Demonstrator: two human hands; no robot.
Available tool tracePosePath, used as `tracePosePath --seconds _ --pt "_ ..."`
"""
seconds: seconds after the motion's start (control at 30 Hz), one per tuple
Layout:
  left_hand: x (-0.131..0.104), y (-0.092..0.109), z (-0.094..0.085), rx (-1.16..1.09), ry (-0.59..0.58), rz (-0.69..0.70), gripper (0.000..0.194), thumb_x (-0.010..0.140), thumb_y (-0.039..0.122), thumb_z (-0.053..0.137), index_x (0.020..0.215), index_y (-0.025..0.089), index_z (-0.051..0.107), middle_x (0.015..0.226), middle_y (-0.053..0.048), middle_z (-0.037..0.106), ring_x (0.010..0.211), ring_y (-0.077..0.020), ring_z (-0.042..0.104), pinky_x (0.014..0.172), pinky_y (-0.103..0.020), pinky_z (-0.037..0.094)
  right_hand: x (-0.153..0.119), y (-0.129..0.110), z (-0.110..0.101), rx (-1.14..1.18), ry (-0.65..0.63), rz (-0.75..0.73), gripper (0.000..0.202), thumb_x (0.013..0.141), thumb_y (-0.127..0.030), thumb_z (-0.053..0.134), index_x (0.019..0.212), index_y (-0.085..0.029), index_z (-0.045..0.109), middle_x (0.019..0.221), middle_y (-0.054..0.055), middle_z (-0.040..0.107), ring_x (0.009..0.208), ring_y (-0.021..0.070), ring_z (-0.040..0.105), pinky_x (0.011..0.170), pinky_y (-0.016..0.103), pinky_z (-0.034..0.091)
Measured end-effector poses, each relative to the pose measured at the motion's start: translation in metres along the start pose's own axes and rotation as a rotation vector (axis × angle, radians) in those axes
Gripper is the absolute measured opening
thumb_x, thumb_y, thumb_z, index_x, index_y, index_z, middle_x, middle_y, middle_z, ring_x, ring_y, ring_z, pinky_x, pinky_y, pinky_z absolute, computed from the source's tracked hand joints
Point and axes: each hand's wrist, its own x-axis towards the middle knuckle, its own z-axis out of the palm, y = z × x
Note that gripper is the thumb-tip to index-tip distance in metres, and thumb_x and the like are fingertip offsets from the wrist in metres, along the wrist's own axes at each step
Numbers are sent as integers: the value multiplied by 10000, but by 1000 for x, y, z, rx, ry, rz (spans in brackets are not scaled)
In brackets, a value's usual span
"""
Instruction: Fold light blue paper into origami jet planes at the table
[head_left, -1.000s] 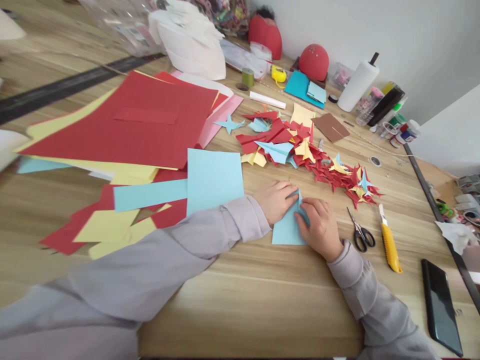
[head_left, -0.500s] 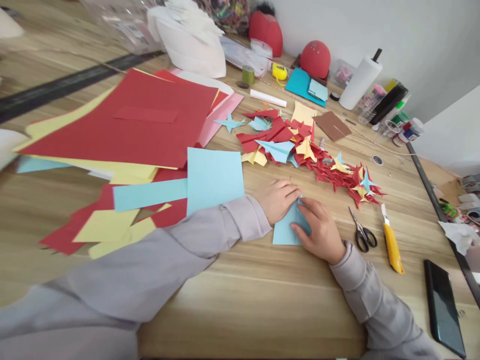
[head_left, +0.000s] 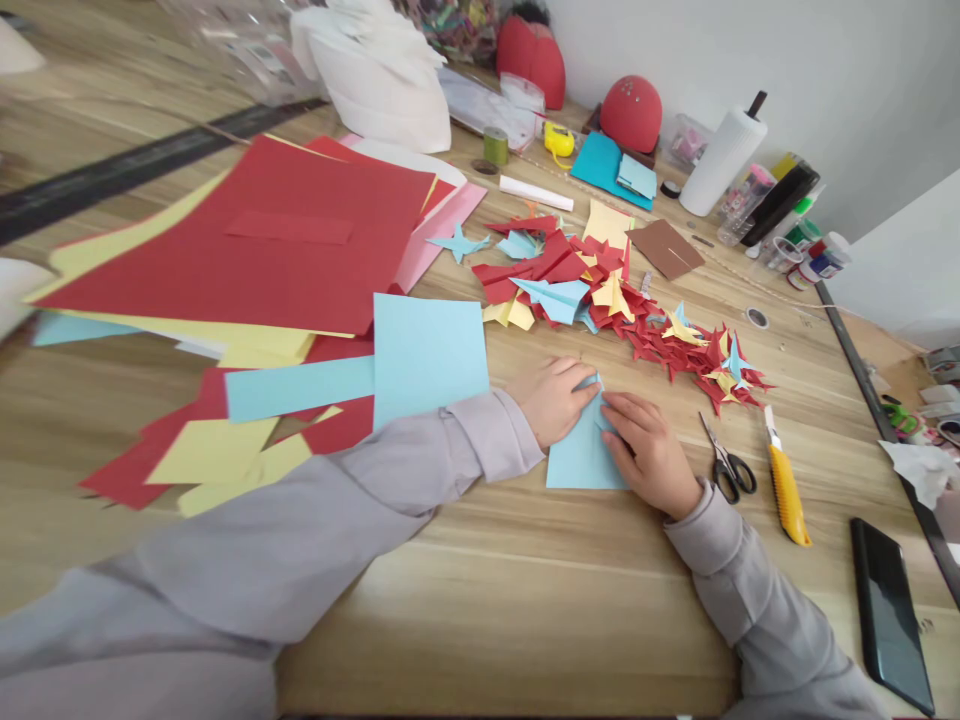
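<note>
Yellow tape measure (head_left: 558, 139), white bottle (head_left: 723, 165) — and (well apart) a black phone (head_left: 890, 612).

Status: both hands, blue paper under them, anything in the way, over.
Left hand at the upper end of the blue paper, right hand on its right side. Paper partly covered. Scissors and cutter lie apart, not in the way.

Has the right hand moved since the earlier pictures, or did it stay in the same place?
Yes, slightly: the right hand has shifted rightward over the light blue sheet, coming a little nearer to the scissors.
</note>
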Motion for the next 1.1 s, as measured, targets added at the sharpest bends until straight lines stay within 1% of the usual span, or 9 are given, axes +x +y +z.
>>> tracePosePath --seconds 0.27,0.47,0.57,0.73,0.83,1.0,1.1 --pt "2 2 -5 -14 -36 -13 367 856 218 401 1173 99 541 1132 -137 580 1013 -249 502 858 -389 418 0 -2 3 -75 3 -44 311 883 -227 471 1163 -163 588 1229 128 591 1158 255 509 938 468 448" --pt "2 3 -7 10 -43 -30 362 845 220 414 1148 89 563 1134 -141 577 1005 -252 496 850 -396 418 -1 0 3 -54 9 -43 301 875 -222 485 1146 -165 604 1214 111 609 1145 252 521 938 458 450" --pt "2 2 -6 4 -34 -19 370 846 209 405 1158 86 561 1180 -135 569 1007 -244 500 855 -392 417 -1 1 4 -63 12 -46 301 871 -219 494 1142 -148 606 1209 115 613 1143 250 519 937 453 450" --pt "1 1 -5 -22 -24 1 376 850 208 403 1170 88 559 1192 -117 584 1052 -244 493 876 -390 411 -1 1 5 -66 14 -41 304 870 -220 493 1149 -173 605 1214 110 610 1146 248 520 937 458 449" --pt "1 1 -5 -25 -36 -8 374 848 212 409 1171 95 558 1183 -123 585 1048 -245 495 876 -390 412 0 0 5 -71 14 -44 302 868 -221 499 1143 -162 608 1211 114 612 1144 248 520 940 452 447" --pt "1 2 -6 16 -34 -33 379 841 232 420 1171 113 564 1194 -158 543 1047 -269 483 855 -414 420 0 0 4 -80 16 -49 297 868 -218 498 1136 -160 613 1207 113 615 1140 247 521 936 451 451" --pt "1 1 -6 31 -35 -33 384 835 233 426 1175 120 566 1234 -153 522 1049 -273 477 857 -418 418 0 0 4 -78 13 -50 300 869 -220 493 1139 -171 612 1207 113 615 1141 248 522 932 459 452"
